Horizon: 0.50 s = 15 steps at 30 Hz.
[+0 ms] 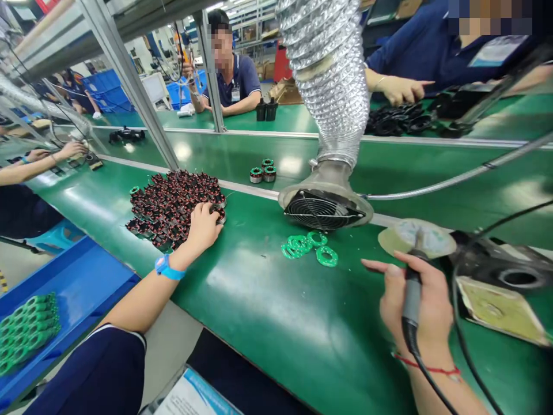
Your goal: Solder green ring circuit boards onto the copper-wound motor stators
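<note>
My left hand, with a blue band on its wrist, reaches to the right edge of a dense pile of wound motor stators with red-brown windings. Its fingers are curled round a stator there, partly hidden by the hand. A soldering iron with a grey and black handle is in my right hand, index finger stretched to the left. The iron's tip points away from me, over a yellowish round pad. Several green ring-shaped circuit boards lie between my hands.
A fume extractor hood on a silver duct hangs over the bench. Three stators with green tops stand beyond it. A soldering stand and sponge tray sit right. A blue bin is lower left. Co-workers sit across and left.
</note>
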Each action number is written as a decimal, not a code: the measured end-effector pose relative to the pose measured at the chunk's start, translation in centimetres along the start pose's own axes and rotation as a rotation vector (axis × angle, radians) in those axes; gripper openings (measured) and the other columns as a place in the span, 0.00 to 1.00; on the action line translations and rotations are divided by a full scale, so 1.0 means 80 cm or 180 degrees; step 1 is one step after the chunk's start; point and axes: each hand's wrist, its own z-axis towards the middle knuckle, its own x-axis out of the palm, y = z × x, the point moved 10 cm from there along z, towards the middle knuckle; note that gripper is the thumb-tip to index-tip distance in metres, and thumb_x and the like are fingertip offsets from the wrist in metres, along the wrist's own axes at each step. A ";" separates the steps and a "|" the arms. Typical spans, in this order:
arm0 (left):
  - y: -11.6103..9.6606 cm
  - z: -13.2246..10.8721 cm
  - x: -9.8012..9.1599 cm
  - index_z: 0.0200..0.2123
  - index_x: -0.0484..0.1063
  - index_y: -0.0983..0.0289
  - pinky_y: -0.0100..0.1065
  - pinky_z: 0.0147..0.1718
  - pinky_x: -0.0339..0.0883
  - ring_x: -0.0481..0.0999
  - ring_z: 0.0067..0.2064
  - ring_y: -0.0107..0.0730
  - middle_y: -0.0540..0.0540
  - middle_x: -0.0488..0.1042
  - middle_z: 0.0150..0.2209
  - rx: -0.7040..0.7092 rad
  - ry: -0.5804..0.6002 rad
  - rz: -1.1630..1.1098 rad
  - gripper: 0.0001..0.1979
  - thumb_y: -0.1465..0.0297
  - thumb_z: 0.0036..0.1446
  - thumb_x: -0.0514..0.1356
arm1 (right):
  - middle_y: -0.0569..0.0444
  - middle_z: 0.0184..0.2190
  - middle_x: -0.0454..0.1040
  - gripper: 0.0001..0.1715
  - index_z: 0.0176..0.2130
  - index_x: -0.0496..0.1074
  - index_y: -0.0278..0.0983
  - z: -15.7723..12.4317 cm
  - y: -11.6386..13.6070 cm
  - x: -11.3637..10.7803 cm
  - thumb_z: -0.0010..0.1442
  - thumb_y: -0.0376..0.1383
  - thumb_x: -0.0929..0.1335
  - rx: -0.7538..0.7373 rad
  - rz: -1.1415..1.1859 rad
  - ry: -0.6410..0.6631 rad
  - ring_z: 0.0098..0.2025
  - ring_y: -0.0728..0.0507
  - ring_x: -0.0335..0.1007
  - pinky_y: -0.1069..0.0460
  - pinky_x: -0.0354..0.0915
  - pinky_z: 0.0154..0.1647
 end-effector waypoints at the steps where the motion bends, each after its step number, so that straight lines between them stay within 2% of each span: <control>1: -0.015 -0.004 0.002 0.35 0.76 0.64 0.64 0.57 0.58 0.58 0.63 0.61 0.66 0.66 0.57 0.0114 0.0047 0.0060 0.04 0.72 0.55 0.64 | 0.43 0.36 0.81 0.22 0.52 0.66 0.46 -0.004 0.002 0.006 0.64 0.53 0.61 -0.0031 0.0069 0.0077 0.38 0.32 0.77 0.36 0.70 0.40; 3: -0.050 -0.015 0.008 0.35 0.77 0.65 0.63 0.56 0.60 0.60 0.61 0.61 0.67 0.67 0.56 0.0409 0.0229 0.0125 0.05 0.70 0.58 0.62 | 0.43 0.37 0.81 0.21 0.51 0.64 0.43 -0.013 0.009 0.021 0.63 0.49 0.63 -0.0157 0.0253 0.0265 0.40 0.34 0.78 0.38 0.71 0.43; 5: -0.085 -0.031 0.014 0.39 0.78 0.66 0.62 0.56 0.61 0.64 0.59 0.60 0.68 0.67 0.56 0.0718 0.0551 -0.0009 0.08 0.68 0.59 0.61 | 0.46 0.39 0.80 0.21 0.51 0.62 0.41 -0.021 0.011 0.038 0.61 0.48 0.63 -0.0208 0.0243 0.0366 0.40 0.37 0.79 0.41 0.72 0.42; 7: -0.115 -0.049 0.019 0.45 0.77 0.65 0.60 0.57 0.61 0.65 0.59 0.58 0.68 0.66 0.57 0.1025 0.0951 -0.0379 0.13 0.67 0.58 0.62 | 0.46 0.41 0.79 0.22 0.53 0.59 0.39 -0.027 0.014 0.057 0.61 0.43 0.62 -0.0389 0.0067 0.0459 0.40 0.38 0.78 0.41 0.72 0.42; 9: -0.134 -0.064 0.022 0.52 0.73 0.63 0.55 0.58 0.63 0.66 0.59 0.54 0.66 0.64 0.60 0.1263 0.1366 -0.1031 0.19 0.65 0.58 0.62 | 0.44 0.43 0.78 0.23 0.53 0.59 0.37 -0.033 0.018 0.075 0.59 0.39 0.62 -0.0625 -0.0194 0.0511 0.44 0.37 0.76 0.39 0.71 0.46; 11: -0.138 -0.069 0.026 0.58 0.66 0.61 0.48 0.53 0.69 0.71 0.55 0.47 0.65 0.65 0.60 0.1252 0.1746 -0.1862 0.24 0.63 0.61 0.59 | 0.42 0.46 0.77 0.25 0.54 0.60 0.35 -0.037 0.018 0.089 0.56 0.36 0.64 -0.0699 -0.0361 0.0560 0.46 0.35 0.74 0.36 0.68 0.49; 13: -0.127 -0.065 0.035 0.61 0.61 0.61 0.42 0.46 0.73 0.76 0.47 0.39 0.64 0.68 0.57 0.1015 0.1964 -0.2471 0.25 0.63 0.62 0.56 | 0.41 0.46 0.76 0.26 0.54 0.61 0.34 -0.040 0.017 0.097 0.56 0.34 0.64 -0.0719 -0.0469 0.0624 0.47 0.33 0.72 0.35 0.67 0.49; 15: -0.114 -0.059 0.046 0.59 0.62 0.62 0.44 0.47 0.72 0.76 0.46 0.39 0.63 0.70 0.55 0.0876 0.1931 -0.2400 0.23 0.65 0.60 0.57 | 0.41 0.45 0.76 0.27 0.55 0.62 0.33 -0.039 0.017 0.101 0.56 0.33 0.64 -0.0745 -0.0546 0.0686 0.46 0.32 0.70 0.34 0.66 0.49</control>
